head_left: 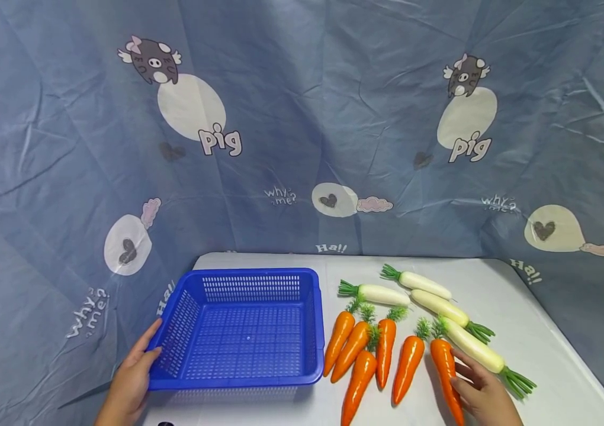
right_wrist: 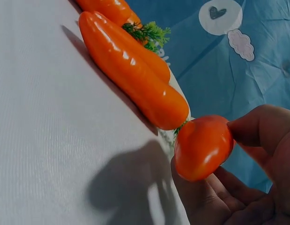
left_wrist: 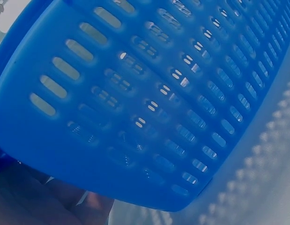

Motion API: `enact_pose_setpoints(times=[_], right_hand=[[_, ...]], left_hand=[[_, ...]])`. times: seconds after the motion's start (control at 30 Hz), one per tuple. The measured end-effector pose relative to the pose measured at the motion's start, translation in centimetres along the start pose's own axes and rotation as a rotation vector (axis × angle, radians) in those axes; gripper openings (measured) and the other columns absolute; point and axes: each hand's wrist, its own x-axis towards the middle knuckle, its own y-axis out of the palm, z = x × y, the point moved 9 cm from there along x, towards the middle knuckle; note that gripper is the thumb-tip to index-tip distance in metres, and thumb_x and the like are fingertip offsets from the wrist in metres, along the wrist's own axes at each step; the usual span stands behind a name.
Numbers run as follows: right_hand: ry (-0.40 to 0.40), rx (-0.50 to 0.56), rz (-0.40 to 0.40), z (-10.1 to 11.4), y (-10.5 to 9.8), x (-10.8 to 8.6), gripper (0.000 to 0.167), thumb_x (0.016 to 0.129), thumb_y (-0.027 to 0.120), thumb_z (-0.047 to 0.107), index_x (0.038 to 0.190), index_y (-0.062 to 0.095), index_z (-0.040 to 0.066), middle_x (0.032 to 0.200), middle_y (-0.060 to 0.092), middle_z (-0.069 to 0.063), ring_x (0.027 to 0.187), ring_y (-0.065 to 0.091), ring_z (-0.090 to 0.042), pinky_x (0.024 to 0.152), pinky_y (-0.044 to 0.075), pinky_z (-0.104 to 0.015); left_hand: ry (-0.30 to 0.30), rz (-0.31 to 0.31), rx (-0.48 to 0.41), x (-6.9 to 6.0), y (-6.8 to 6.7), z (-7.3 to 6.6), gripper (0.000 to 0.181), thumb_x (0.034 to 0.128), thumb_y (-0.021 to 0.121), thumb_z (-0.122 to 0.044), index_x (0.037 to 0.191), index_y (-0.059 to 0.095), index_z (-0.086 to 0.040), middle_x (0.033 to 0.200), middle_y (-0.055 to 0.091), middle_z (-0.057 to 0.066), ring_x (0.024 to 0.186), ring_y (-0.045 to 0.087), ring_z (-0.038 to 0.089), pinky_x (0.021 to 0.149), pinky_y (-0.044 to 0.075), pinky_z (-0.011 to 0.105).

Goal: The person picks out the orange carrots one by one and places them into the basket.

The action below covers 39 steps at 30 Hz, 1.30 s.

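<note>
A blue plastic basket (head_left: 249, 349) with slotted walls stands on the left of the table. At its left rim my left hand (head_left: 130, 376) grips the edge; in the left wrist view the basket wall (left_wrist: 23, 136) hides much of that hand. My right hand (head_left: 485, 393) pinches the rightmost carrot (head_left: 443, 361) between thumb and fingers. In the right wrist view this held carrot (right_wrist: 203, 147) points toward the camera, with a shadow on the table below. To its left lie several orange carrots with leafy green tops, among them a carrot (head_left: 408, 367) closest to it.
Behind the carrots are several white radishes with green stalks, one radish (head_left: 472, 343) right beside my right hand. A white table (head_left: 558, 355) carries everything. Blue printed cloth (head_left: 280, 118) hangs behind and at the sides. A small black object (head_left: 166, 423) shows at the near edge.
</note>
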Motion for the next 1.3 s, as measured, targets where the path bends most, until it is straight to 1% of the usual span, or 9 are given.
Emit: enact_pose_setpoints(times=[0.27,0.33,0.47,0.57,0.67,0.77,0.9,1.13,1.3], right_hand=[[-0.021,0.028,0.005,0.9,0.7,0.1,0.068,0.102,0.066,0.011,0.162,0.035,0.003,0.152,0.046,-0.036,0.127,0.063,-0.038,0.082,0.062,-0.04],[-0.012,0.061,0.004,0.9,1.0,0.2,0.068,0.102,0.065,0.011,0.162,0.034,0.004,0.153,0.045,-0.036,0.125,0.064,-0.034,0.083,0.061,-0.041],[0.006,0.135,0.006,1.2,1.7,0.2,0.07,0.102,0.065,0.01,0.164,0.032,0.007,0.156,0.042,-0.034,0.117,0.067,-0.02,0.085,0.06,-0.04],[-0.001,0.172,0.013,1.7,2.3,0.3,0.071,0.102,0.065,0.012,0.165,0.031,0.009,0.157,0.041,-0.033,0.115,0.065,-0.014,0.087,0.06,-0.038],[-0.006,0.192,0.007,2.2,2.7,0.4,0.07,0.103,0.065,0.012,0.165,0.032,0.011,0.157,0.041,-0.032,0.118,0.064,-0.016,0.087,0.059,-0.038],[-0.002,0.198,0.007,2.6,3.1,0.5,0.069,0.103,0.064,0.012,0.165,0.032,0.012,0.157,0.04,-0.032,0.121,0.062,-0.019,0.088,0.059,-0.038],[0.007,0.191,-0.001,3.0,3.4,0.6,0.068,0.103,0.062,0.01,0.165,0.033,0.015,0.157,0.041,-0.029,0.119,0.06,-0.013,0.088,0.059,-0.037],[-0.024,0.226,0.015,3.7,4.2,0.6,0.069,0.103,0.063,0.01,0.164,0.034,0.014,0.154,0.043,-0.026,0.11,0.061,-0.005,0.088,0.059,-0.035],[-0.024,0.252,0.012,3.8,4.9,0.5,0.068,0.102,0.064,0.009,0.164,0.035,0.014,0.153,0.044,-0.024,0.11,0.063,-0.008,0.088,0.059,-0.034]], left_hand=[[0.077,0.02,-0.032,-0.1,0.1,-0.3,0.059,0.1149,0.035,-0.018,0.17,0.013,-0.024,0.131,0.047,-0.03,0.108,0.06,0.001,0.08,0.056,0.031],[0.088,0.023,-0.035,-0.2,0.1,-0.4,0.059,0.1148,0.035,-0.017,0.17,0.013,-0.022,0.13,0.049,-0.032,0.107,0.06,0.002,0.08,0.057,0.032],[0.055,0.004,-0.002,-0.1,-0.1,-0.4,0.059,0.115,0.034,-0.019,0.17,0.013,-0.025,0.143,0.042,-0.021,0.109,0.057,-0.001,0.082,0.055,0.029],[0.007,-0.013,0.042,0.1,-0.2,-0.4,0.059,0.1151,0.032,-0.021,0.17,0.011,-0.029,0.162,0.026,0.001,0.111,0.051,-0.004,0.086,0.052,0.025],[-0.022,-0.015,0.065,0.2,-0.2,-0.5,0.059,0.1152,0.03,-0.021,0.17,0.009,-0.031,0.168,0.011,0.013,0.113,0.05,-0.005,0.087,0.051,0.025],[-0.025,-0.017,0.045,0.1,-0.2,-0.5,0.059,0.1151,0.03,-0.02,0.17,0.01,-0.031,0.164,0.018,0.01,0.11,0.054,-0.002,0.085,0.053,0.028],[-0.026,-0.025,0.028,-0.1,-0.1,-0.3,0.06,0.115,0.031,-0.019,0.17,0.01,-0.029,0.16,0.023,0.005,0.11,0.055,-0.002,0.085,0.053,0.028],[-0.05,-0.042,0.055,0.0,-0.1,-0.1,0.06,0.1149,0.031,-0.02,0.17,0.009,-0.032,0.17,0.009,0.015,0.113,0.049,-0.006,0.088,0.05,0.022],[-0.014,-0.044,0.019,-0.1,0.0,-0.1,0.059,0.1147,0.033,-0.02,0.17,0.012,-0.029,0.158,0.027,0.005,0.107,0.058,0.001,0.083,0.056,0.029]])
